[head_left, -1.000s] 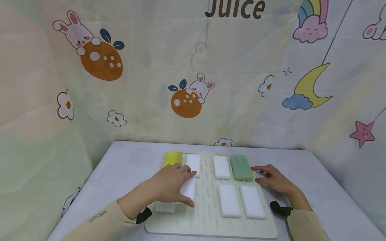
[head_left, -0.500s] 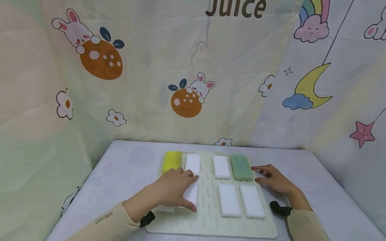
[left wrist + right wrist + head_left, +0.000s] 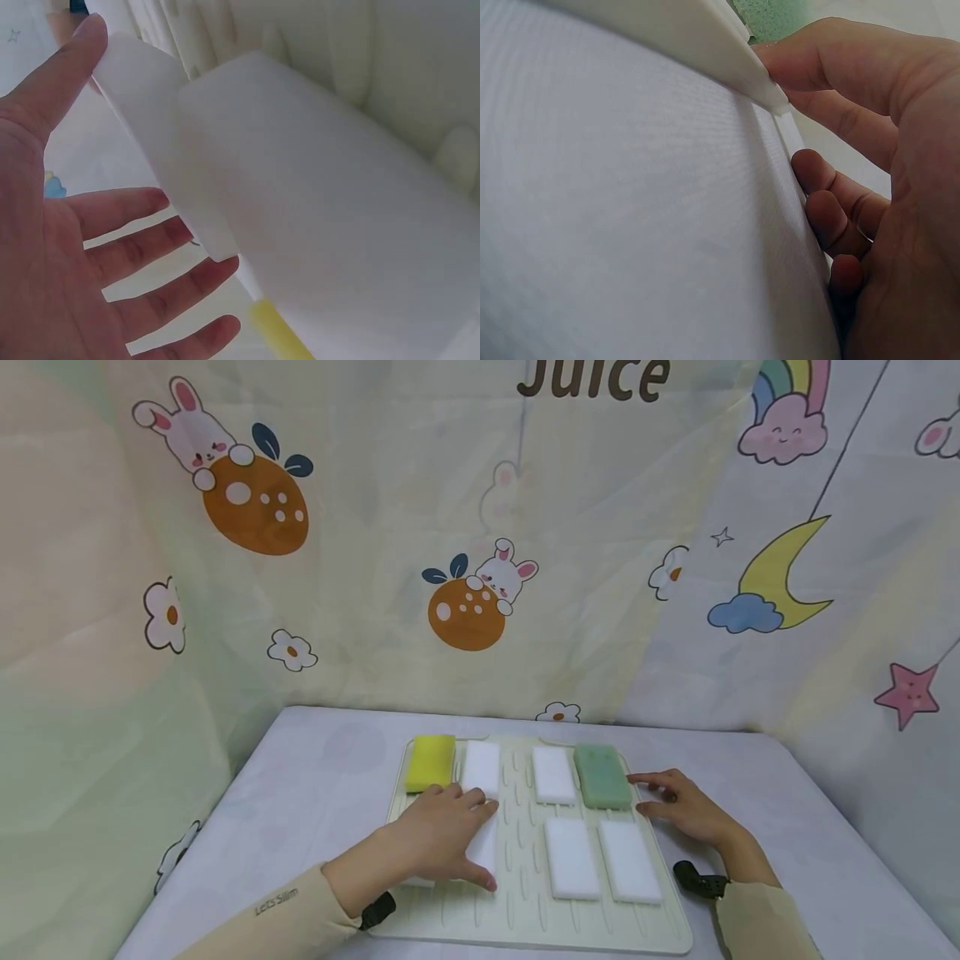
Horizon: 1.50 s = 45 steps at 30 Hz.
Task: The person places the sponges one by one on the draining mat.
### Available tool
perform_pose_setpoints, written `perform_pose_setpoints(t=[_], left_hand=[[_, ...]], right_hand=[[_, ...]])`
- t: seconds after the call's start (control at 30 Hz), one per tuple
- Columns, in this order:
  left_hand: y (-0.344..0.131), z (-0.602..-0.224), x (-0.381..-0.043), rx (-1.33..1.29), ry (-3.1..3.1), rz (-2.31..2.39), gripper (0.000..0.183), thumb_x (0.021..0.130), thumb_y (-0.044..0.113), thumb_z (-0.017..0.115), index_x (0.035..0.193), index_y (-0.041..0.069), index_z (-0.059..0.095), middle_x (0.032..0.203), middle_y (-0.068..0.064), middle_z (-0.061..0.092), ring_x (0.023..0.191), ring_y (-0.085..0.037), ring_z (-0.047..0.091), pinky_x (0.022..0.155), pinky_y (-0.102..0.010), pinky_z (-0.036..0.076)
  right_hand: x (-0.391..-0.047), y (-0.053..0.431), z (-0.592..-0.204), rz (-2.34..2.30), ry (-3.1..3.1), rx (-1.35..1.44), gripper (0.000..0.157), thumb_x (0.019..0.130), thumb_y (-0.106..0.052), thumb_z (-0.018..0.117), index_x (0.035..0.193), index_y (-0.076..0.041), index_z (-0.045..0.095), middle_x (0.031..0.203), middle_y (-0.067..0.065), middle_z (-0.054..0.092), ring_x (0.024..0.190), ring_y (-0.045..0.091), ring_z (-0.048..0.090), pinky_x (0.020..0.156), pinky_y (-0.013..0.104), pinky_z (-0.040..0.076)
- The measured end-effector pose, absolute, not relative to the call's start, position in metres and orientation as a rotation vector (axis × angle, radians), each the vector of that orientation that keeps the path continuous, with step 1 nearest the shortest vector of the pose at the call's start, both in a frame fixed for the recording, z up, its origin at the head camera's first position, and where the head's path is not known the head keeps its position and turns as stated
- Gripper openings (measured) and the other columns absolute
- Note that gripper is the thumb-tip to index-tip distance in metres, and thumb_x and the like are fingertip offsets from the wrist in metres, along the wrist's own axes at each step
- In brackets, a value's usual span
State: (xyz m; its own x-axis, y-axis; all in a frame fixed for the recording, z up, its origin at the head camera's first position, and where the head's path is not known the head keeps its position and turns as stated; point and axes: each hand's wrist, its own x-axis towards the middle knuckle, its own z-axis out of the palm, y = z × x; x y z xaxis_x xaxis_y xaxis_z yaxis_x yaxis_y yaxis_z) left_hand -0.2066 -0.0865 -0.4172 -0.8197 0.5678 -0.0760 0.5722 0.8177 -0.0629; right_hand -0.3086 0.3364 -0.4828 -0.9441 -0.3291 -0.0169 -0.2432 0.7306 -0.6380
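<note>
My left hand [image 3: 442, 835] spans a white sponge block [image 3: 483, 847] at the left of a cream ridged drying mat [image 3: 517, 927]. Its thumb is at the near end and its fingertips at the far end and along the side. In the left wrist view that white block [image 3: 150, 120] sits beside another, closer white block [image 3: 322, 187], mostly hidden under the hand in the head view. At the mat's right edge, my right hand [image 3: 686, 810] touches the rim with thumb and index finger, near a green sponge [image 3: 602, 777]. Its other fingers hang loosely bent.
A yellow sponge [image 3: 430, 762] and a white block [image 3: 481, 768] lie at the mat's far left. Right of the middle are three white blocks, one [image 3: 553, 774] behind the other two. A white cloth [image 3: 330, 768] covers the table; a printed curtain [image 3: 360, 527] stands behind.
My left hand has shifted slightly right and nearer, and the white block under it has slid right with it. More of the yellow sponge shows. The right hand has stayed at the mat's edge.
</note>
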Motion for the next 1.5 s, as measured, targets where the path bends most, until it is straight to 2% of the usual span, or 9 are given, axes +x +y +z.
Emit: perform_pose_setpoints(t=[0.5, 1.1, 1.5], left_hand=[[-0.081, -0.429, -0.208, 0.896, 2.947, -0.172, 0.109, 0.071, 0.092, 0.062, 0.154, 0.021, 0.051, 0.146, 0.002, 0.057, 0.126, -0.025, 0.058, 0.104, -0.046, 0.049], [-0.075, -0.431, -0.203, 0.862, 2.973, -0.193, 0.111, 0.068, 0.089, 0.069, 0.152, 0.018, 0.052, 0.142, -0.001, 0.058, 0.121, -0.025, 0.058, 0.092, -0.043, 0.051], [-0.080, -0.427, -0.202, 0.882, 2.955, -0.094, 0.119, 0.068, 0.090, 0.067, 0.159, 0.016, 0.042, 0.155, -0.001, 0.050, 0.135, -0.029, 0.054, 0.104, -0.049, 0.051]], right_hand=[[-0.312, 0.339, -0.487, -1.024, 2.798, -0.433, 0.052, 0.092, -0.032, 0.078, 0.141, -0.016, 0.065, 0.125, 0.016, 0.053, 0.106, 0.025, 0.047, 0.085, 0.037, 0.041], [-0.309, 0.337, -0.485, -1.013, 2.813, -0.433, 0.052, 0.092, -0.034, 0.077, 0.140, -0.017, 0.066, 0.126, 0.014, 0.054, 0.111, 0.026, 0.048, 0.089, 0.038, 0.041], [-0.312, 0.340, -0.488, -1.023, 2.807, -0.426, 0.053, 0.092, -0.035, 0.077, 0.141, -0.018, 0.065, 0.125, 0.015, 0.054, 0.107, 0.026, 0.047, 0.087, 0.038, 0.040]])
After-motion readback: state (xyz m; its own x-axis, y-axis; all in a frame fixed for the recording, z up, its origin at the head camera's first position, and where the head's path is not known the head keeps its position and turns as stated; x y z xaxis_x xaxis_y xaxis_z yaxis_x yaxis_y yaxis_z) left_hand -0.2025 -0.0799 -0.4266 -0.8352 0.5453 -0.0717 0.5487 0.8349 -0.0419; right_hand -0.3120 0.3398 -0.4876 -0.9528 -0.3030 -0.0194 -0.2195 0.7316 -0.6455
